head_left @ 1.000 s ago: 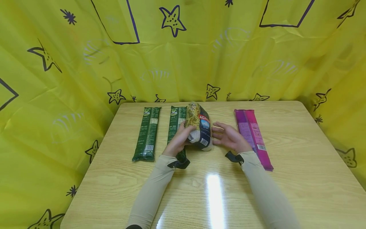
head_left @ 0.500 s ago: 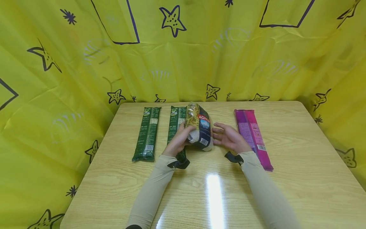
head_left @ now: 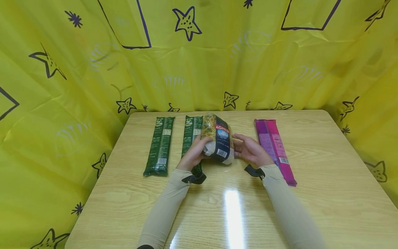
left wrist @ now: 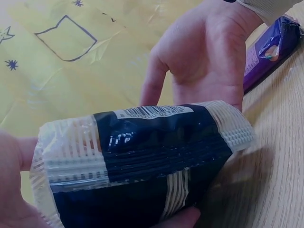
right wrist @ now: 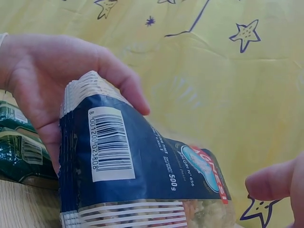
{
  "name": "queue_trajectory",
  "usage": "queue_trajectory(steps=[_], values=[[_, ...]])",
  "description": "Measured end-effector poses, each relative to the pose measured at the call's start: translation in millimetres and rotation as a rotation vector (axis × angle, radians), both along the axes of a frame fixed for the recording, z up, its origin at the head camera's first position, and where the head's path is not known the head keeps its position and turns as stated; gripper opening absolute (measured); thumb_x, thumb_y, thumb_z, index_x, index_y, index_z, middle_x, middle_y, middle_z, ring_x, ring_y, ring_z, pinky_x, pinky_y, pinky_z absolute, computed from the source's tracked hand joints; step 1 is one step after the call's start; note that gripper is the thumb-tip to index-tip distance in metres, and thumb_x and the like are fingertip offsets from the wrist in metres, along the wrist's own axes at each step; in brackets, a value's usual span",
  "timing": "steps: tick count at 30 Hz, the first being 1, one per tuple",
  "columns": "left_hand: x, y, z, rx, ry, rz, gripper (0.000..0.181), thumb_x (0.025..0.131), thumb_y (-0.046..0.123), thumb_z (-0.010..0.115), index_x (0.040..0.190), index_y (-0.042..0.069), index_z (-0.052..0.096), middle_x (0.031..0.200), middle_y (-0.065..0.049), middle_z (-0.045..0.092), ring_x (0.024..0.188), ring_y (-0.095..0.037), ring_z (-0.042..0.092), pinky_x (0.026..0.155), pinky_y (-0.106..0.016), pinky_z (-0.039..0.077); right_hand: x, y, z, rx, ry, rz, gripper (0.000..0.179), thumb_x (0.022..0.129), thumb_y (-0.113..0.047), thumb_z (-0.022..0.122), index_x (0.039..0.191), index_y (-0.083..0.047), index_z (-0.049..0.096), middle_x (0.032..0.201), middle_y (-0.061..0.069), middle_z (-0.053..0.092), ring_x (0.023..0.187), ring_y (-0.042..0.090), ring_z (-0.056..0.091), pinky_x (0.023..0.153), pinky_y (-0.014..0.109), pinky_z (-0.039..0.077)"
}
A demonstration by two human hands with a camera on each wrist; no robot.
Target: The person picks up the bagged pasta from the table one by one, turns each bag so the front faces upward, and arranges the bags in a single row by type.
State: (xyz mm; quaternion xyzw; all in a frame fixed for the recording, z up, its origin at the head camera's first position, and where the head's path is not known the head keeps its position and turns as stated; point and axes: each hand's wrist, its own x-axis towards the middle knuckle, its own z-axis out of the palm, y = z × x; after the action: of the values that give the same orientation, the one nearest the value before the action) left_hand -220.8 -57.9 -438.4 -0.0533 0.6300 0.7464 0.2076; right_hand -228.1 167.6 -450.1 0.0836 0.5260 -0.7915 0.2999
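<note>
A bag of pasta (head_left: 222, 138) with a dark blue label and clear, white-striped sides is held tilted over the table, its barcode end towards me. My left hand (head_left: 194, 152) grips its left side, thumb on top; the left wrist view shows fingertips under the bag. My right hand (head_left: 250, 150) is at its right side, fingers extended and partly hidden by the bag. In the right wrist view the right thumb (right wrist: 273, 183) stands apart from the bag. A green packet (head_left: 188, 138) lies partly under the left hand and bag. Beside the right forearm lies a pink and purple packet (head_left: 276, 148).
Another green packet (head_left: 159, 147) lies farther left on the wooden table (head_left: 326, 166). A yellow curtain (head_left: 205, 69) with drawn stars hangs behind the table's far edge and along the sides.
The pasta bag has turned and shifted slightly right, so its right edge now overlaps the right fingertips. Both hands have stayed nearly in place, and the packets have not moved.
</note>
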Motion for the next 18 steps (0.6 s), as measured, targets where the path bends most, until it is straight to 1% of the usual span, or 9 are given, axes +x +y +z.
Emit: queue_trajectory(steps=[2,4,6,8,10,11,13,15,18], values=[[-0.2,0.3,-0.8,0.008,0.0,0.003,0.065,0.1,0.021,0.056,0.158,0.009,0.028,0.119,-0.01,0.059,0.095,-0.019,0.061,0.084,-0.042,0.059,-0.9,0.5,-0.3,-0.007,-0.011,0.004,0.068,0.113,-0.033,0.033,0.167,-0.013,-0.003,0.175,0.02,0.004,0.161,0.036,0.011,0.132,0.046,0.019],[-0.1,0.4,-1.8,0.011,0.001,0.007,0.063,0.1,0.021,0.055,0.156,0.008,0.03,0.117,-0.009,0.059,0.095,-0.018,0.061,0.083,-0.041,0.058,-1.5,1.0,-0.2,-0.005,-0.01,0.016,0.068,0.113,-0.035,0.032,0.167,-0.013,-0.004,0.175,0.02,0.003,0.16,0.035,0.012,0.128,0.041,0.028],[-0.1,0.6,-3.2,0.011,0.004,0.01,0.062,0.1,0.021,0.055,0.155,0.008,0.031,0.117,-0.01,0.059,0.095,-0.018,0.061,0.081,-0.039,0.058,-1.4,0.8,0.1,0.004,-0.005,0.027,0.066,0.113,-0.035,0.031,0.166,-0.011,-0.001,0.174,0.02,0.007,0.157,0.034,0.018,0.118,0.035,0.038],[0.2,0.8,-4.3,0.0,0.009,0.005,0.062,0.1,0.021,0.056,0.155,0.008,0.032,0.118,-0.01,0.059,0.095,-0.018,0.061,0.078,-0.036,0.057,-1.0,-0.3,0.2,0.022,0.003,0.03,0.061,0.113,-0.035,0.031,0.164,-0.01,0.008,0.17,0.023,0.018,0.149,0.031,0.03,0.105,0.029,0.045],[0.6,1.3,-5.1,-0.008,0.012,-0.003,0.064,0.099,0.022,0.056,0.156,0.009,0.03,0.118,-0.01,0.059,0.095,-0.019,0.061,0.075,-0.034,0.057,-0.6,-1.4,0.4,0.038,0.011,0.027,0.052,0.113,-0.034,0.031,0.158,-0.01,0.022,0.159,0.021,0.032,0.137,0.026,0.039,0.097,0.026,0.047],[0.7,1.7,-5.4,-0.012,0.013,-0.008,0.065,0.099,0.022,0.057,0.157,0.009,0.03,0.117,-0.01,0.059,0.094,-0.018,0.061,0.073,-0.032,0.057,-0.4,-2.2,0.4,0.041,0.007,0.019,0.045,0.113,-0.033,0.031,0.152,-0.011,0.029,0.151,0.017,0.038,0.13,0.022,0.042,0.095,0.025,0.048],[1.5,2.6,-5.2,-0.017,0.014,-0.021,0.065,0.099,0.021,0.057,0.157,0.009,0.031,0.115,-0.009,0.059,0.093,-0.018,0.061,0.071,-0.03,0.056,-0.5,-3.1,0.7,0.043,0.003,0.004,0.033,0.113,-0.033,0.032,0.139,-0.013,0.039,0.135,0.008,0.043,0.119,0.017,0.045,0.093,0.025,0.048],[2.0,3.4,-5.3,-0.011,0.015,-0.033,0.062,0.099,0.021,0.057,0.155,0.007,0.033,0.114,-0.009,0.059,0.092,-0.017,0.061,0.069,-0.028,0.055,-0.4,-3.3,1.5,0.033,-0.002,-0.014,0.026,0.113,-0.033,0.033,0.129,-0.015,0.043,0.126,0.005,0.047,0.114,0.015,0.047,0.093,0.026,0.049],[1.6,4.4,-5.5,0.001,0.014,-0.057,0.055,0.101,0.02,0.055,0.151,0.004,0.037,0.121,-0.011,0.061,0.096,-0.017,0.063,0.076,-0.03,0.058,-0.1,-3.2,3.6,0.014,-0.02,-0.06,0.021,0.112,-0.032,0.037,0.122,-0.015,0.046,0.115,0.002,0.051,0.106,0.014,0.051,0.091,0.026,0.049]])
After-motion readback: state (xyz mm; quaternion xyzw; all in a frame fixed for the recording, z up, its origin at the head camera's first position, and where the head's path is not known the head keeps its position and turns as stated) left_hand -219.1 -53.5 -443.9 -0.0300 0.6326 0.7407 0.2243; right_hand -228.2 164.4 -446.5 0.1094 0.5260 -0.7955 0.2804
